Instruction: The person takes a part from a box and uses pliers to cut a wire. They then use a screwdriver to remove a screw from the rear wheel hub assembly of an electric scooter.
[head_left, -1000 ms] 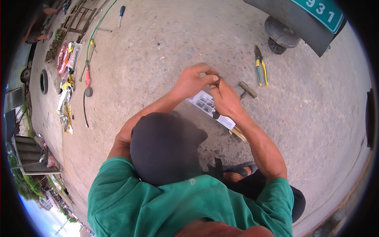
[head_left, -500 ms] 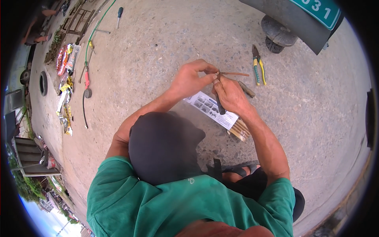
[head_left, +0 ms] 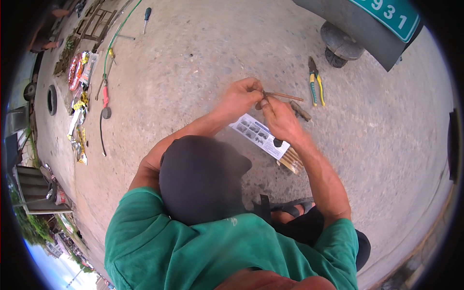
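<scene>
Left hand (head_left: pixel 241 99) and right hand (head_left: pixel 282 121): angled inward, meeting.
Left fingers (head_left: pixel 253 84) pinch brown strip (head_left: pixel 287 96); right grip black handle (head_left: pixel 278 143).

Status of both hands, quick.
Left hand: closed, fingertips apparently pinching the brown strip.
Right hand: closed around a dark-handled tool; its working end can't be made out.

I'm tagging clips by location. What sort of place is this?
Probably an open-air vehicle-repair yard: pliers lie on rough ground, a loose tyre sits at the left, and a green number plate, apparently a vehicle's, shows at upper right.
</scene>
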The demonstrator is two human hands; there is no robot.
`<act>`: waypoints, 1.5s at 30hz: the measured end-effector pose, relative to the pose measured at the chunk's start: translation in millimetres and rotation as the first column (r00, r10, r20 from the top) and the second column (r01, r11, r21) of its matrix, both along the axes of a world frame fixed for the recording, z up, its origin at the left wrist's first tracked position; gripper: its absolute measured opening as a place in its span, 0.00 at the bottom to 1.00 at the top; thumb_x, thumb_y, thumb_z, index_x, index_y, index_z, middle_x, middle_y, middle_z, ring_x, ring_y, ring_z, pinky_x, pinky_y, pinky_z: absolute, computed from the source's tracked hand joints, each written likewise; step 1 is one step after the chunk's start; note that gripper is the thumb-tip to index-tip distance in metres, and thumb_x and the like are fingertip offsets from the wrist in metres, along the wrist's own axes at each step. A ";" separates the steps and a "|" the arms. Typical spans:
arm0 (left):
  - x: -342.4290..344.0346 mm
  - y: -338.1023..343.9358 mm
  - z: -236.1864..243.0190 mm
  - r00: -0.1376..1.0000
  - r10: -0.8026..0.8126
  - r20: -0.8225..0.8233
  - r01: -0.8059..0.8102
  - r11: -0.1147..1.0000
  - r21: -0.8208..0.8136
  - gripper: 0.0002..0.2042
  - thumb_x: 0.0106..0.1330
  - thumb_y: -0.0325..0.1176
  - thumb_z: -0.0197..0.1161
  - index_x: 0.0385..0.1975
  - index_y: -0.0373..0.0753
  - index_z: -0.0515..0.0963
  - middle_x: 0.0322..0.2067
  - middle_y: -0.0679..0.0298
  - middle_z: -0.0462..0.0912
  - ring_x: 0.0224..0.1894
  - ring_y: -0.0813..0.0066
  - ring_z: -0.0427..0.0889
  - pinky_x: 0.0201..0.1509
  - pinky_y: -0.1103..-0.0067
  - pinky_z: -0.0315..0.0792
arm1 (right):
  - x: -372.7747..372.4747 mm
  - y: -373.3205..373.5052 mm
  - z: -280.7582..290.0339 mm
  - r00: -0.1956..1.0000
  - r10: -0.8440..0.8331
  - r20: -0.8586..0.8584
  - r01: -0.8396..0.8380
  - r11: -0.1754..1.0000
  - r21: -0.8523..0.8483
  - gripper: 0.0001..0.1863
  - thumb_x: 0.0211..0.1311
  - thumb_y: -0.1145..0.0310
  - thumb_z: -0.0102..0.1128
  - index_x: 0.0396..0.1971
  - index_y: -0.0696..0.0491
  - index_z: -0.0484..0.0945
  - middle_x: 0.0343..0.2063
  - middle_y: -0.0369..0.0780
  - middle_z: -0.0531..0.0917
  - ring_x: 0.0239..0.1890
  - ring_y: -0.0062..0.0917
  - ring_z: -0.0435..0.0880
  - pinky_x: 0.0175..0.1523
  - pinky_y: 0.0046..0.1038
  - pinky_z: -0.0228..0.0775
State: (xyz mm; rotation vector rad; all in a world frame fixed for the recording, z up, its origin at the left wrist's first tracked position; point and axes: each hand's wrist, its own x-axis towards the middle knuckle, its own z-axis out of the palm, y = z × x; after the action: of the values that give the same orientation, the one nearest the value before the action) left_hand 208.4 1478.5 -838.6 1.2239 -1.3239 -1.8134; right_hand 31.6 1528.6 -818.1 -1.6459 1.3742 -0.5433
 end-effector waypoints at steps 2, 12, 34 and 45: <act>-2.0 8.3 -6.5 0.965 0.148 -0.215 -0.102 0.972 0.211 0.03 0.62 0.18 0.59 0.31 0.34 0.77 0.29 0.66 0.80 0.31 0.78 0.78 0.37 0.79 0.73 | 0.9 2.4 -2.7 0.996 -0.035 0.086 0.016 0.977 0.211 0.19 0.78 0.60 0.42 0.44 0.61 0.78 0.34 0.53 0.85 0.38 0.47 0.86 0.45 0.42 0.75; 5.5 0.7 1.5 0.995 0.045 -0.087 -0.032 0.988 0.150 0.03 0.64 0.21 0.61 0.34 0.33 0.81 0.32 0.65 0.83 0.37 0.79 0.80 0.43 0.79 0.74 | 6.1 3.5 -30.9 0.854 -0.283 0.437 0.075 0.897 0.436 0.17 0.80 0.64 0.43 0.35 0.58 0.75 0.18 0.29 0.67 0.19 0.14 0.64 0.26 0.22 0.58; -1.5 5.3 -7.4 0.989 0.077 -0.124 -0.063 0.991 0.119 0.03 0.60 0.20 0.59 0.28 0.36 0.75 0.28 0.67 0.78 0.30 0.80 0.75 0.35 0.79 0.70 | 7.7 7.3 -19.3 0.960 -0.181 0.215 0.149 0.976 0.156 0.18 0.74 0.61 0.45 0.34 0.58 0.80 0.22 0.35 0.75 0.24 0.20 0.74 0.32 0.27 0.67; -7.3 7.7 0.5 0.984 0.175 0.039 -0.155 0.939 -0.307 0.03 0.64 0.22 0.62 0.28 0.34 0.76 0.24 0.66 0.80 0.27 0.79 0.79 0.30 0.78 0.71 | 17.4 1.3 -15.3 0.691 -0.497 0.524 0.215 0.834 0.508 0.21 0.77 0.59 0.42 0.31 0.60 0.77 0.14 0.30 0.66 0.15 0.16 0.63 0.22 0.26 0.56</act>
State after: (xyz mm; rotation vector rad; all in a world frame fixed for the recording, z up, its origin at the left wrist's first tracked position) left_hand 201.1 1486.1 -838.1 1.1935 -1.4281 -1.4032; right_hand 49.0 1529.9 -833.4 -0.7116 1.1732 -0.8859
